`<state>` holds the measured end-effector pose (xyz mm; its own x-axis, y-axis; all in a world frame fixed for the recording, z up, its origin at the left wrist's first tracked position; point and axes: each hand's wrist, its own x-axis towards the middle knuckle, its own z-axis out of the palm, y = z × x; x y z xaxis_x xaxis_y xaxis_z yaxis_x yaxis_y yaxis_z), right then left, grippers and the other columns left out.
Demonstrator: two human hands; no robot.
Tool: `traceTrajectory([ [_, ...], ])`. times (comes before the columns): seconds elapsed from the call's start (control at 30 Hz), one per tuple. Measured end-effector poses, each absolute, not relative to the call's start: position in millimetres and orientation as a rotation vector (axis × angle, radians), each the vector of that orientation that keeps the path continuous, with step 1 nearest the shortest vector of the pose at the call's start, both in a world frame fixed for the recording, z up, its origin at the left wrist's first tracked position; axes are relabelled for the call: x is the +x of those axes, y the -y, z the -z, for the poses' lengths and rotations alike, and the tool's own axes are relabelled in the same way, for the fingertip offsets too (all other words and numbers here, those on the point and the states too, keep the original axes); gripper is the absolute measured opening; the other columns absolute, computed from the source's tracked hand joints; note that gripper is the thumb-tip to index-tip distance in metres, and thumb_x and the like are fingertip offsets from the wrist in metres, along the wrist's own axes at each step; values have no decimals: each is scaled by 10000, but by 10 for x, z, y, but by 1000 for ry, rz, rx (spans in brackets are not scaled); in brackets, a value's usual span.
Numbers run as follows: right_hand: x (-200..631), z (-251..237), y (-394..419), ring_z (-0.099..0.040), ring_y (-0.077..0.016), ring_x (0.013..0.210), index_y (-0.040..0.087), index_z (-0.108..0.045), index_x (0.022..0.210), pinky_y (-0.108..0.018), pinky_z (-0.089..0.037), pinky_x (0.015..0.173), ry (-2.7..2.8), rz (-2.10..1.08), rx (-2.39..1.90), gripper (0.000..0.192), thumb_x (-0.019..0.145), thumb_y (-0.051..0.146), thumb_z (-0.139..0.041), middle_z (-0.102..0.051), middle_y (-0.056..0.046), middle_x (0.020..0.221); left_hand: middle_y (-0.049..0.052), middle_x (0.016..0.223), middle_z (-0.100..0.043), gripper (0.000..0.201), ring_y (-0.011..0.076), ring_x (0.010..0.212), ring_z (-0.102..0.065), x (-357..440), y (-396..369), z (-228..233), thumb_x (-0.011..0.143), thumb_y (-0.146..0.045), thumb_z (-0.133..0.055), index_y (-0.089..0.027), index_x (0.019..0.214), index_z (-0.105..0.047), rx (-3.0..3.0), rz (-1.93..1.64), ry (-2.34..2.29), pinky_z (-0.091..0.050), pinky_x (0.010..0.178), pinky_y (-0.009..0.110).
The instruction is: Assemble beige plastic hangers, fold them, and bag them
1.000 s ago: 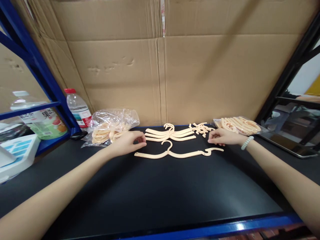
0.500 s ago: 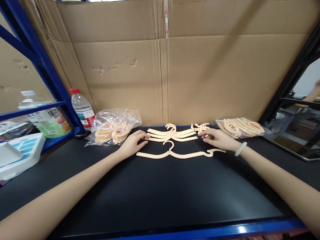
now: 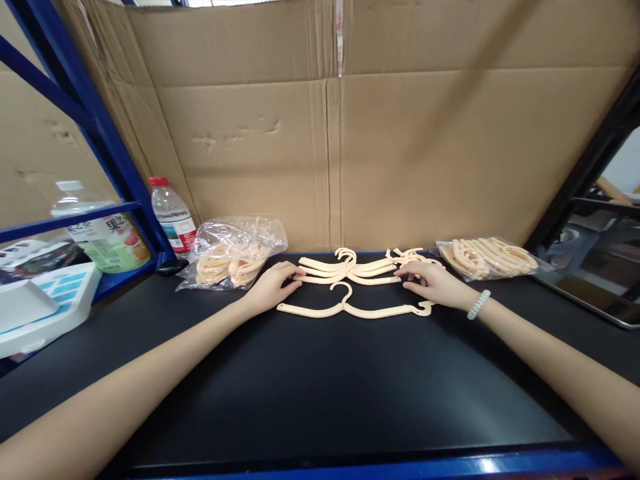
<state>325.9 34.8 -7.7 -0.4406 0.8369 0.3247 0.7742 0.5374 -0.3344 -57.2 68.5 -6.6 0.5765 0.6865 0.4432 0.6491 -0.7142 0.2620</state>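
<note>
Single hanger, cream: lies flat on the black tabletop, hook pointing to the back, right end passing from sight at the right hand. Just behind, stack of hangers, left ends at the fingertips of the left hand, right ends at those of the right. Both hands loosely open, thumbs apart from fingers; firm contact hard to tell. Toward the front, broad black surface down to the blue front edge — wide room for sliding. Tighter at the back: cardboard wall close behind the stack, left bag near the left hand, right bag beyond the right. Counted: one hanger alone; several stacked — overlapping, exact number unclear; one pile of small pieces partly behind the right hand; two clear bags; two bottles, red-capped bottle and white-capped bottle; one bracelet.
</note>
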Motion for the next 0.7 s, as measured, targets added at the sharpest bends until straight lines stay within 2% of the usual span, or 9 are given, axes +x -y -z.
traceTrajectory([
  [0.17, 3242, 99, -379, -607, -208, 757, 193, -667, 1031, -347, -488, 691, 2296, -169, -1328, 290, 830, 312, -494, -685, -85, 951, 65, 921, -640, 183, 200, 848, -567, -556, -705, 65, 866, -260, -502, -176, 964, -632, 2743, -795, -1163, -469, 803, 357],
  [0.33, 3493, -23, -463, -626, -246, 870, 210, -684, 965, -374, -475, 794, 2054, 48, -1432, 287, 852, 326, -448, -703, -86, 968, 77, 957, -639, 221, 204, 868, -581, -557, -709, 67, 882, -286, -479, -181, 979, -647, 2754, -798, -1149, -478, 798, 342],
  [0.53, 3938, -75, -542, -630, -244, 769, 187, -682, 948, -369, -476, 723, 1973, 169, -1622, 299, 831, 311, -435, -708, -96, 884, 87, 979, -647, 249, 214, 903, -593, -535, -743, 73, 894, -313, -462, -173, 967, -654, 2760, -813, -1129, -479, 822, 355],
  [0.7, 3879, -6, -586, -621, -243, 830, 184, -674, 965, -368, -478, 761, 2147, 150, -1555, 270, 806, 276, -475, -700, -87, 922, 88, 965, -639, 254, 210, 890, -602, -513, -761, 74, 896, -308, -457, -169, 949, -663, 2762, -806, -1132, -478, 813, 342],
])
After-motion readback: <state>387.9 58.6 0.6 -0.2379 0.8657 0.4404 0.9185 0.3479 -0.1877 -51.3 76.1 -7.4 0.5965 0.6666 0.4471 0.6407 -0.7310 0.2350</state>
